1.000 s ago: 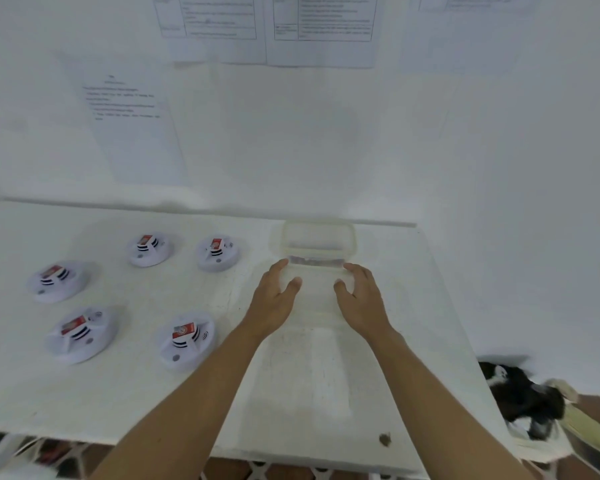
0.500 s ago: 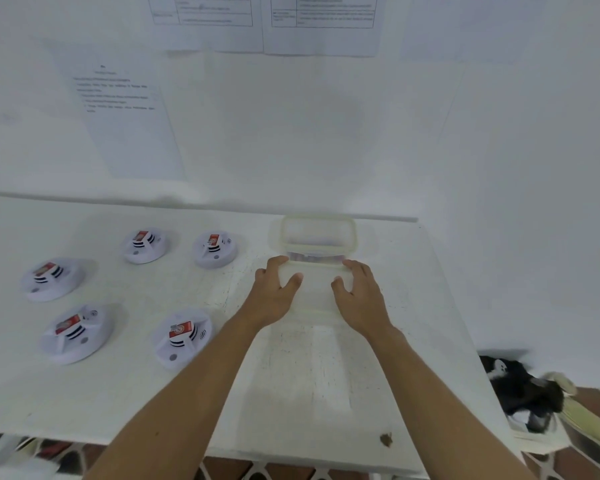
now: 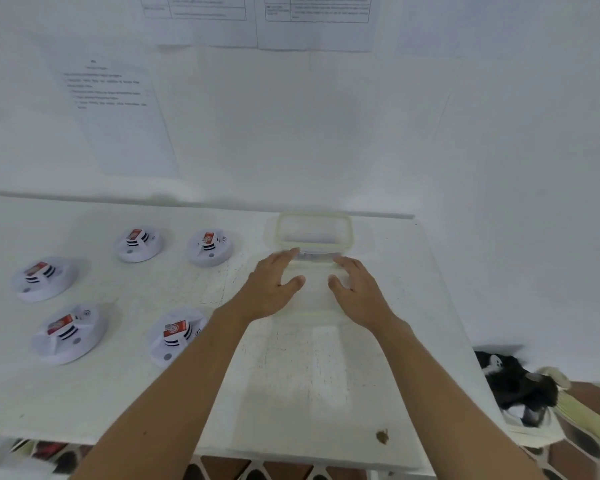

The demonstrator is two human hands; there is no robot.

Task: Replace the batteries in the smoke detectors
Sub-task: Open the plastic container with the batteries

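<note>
The table (image 3: 84, 403) stands against a white wall, and its left half holds 5 smoke detectors (image 3: 69, 332). 3 lie toward the back edge and 2 nearer the front edge, all well apart from one another. Each shows a red-and-white block in its middle, probably the fitted battery. They seem laid with that side up and spaced out so that each can be reached and opened in turn. None of them is being touched.

Right of centre, toward the back edge, sits a clear plastic box (image 3: 312, 301). Its yellowish rim (image 3: 350, 233) stands up at the rear, though I cannot tell whether that is a raised lid or the box's open mouth. Something grey shows faintly inside, too blurred to name; spare batteries would be a fair guess.

The left hand (image 3: 274, 285) lies on the box's left side with fingers stretched out and thumb turned inward. The right hand (image 3: 357, 289) mirrors it on the right side. Both are spread flat, near each other but not touching, and neither is curled round anything. Placed so, they probably steady the box or work its top, so the step in hand looks like getting at the supplies before any detector is opened.

Near the front right corner there is a small brown spot (image 3: 381, 436). Beyond the right edge, a dark bundle (image 3: 513, 382) lies lower down.
</note>
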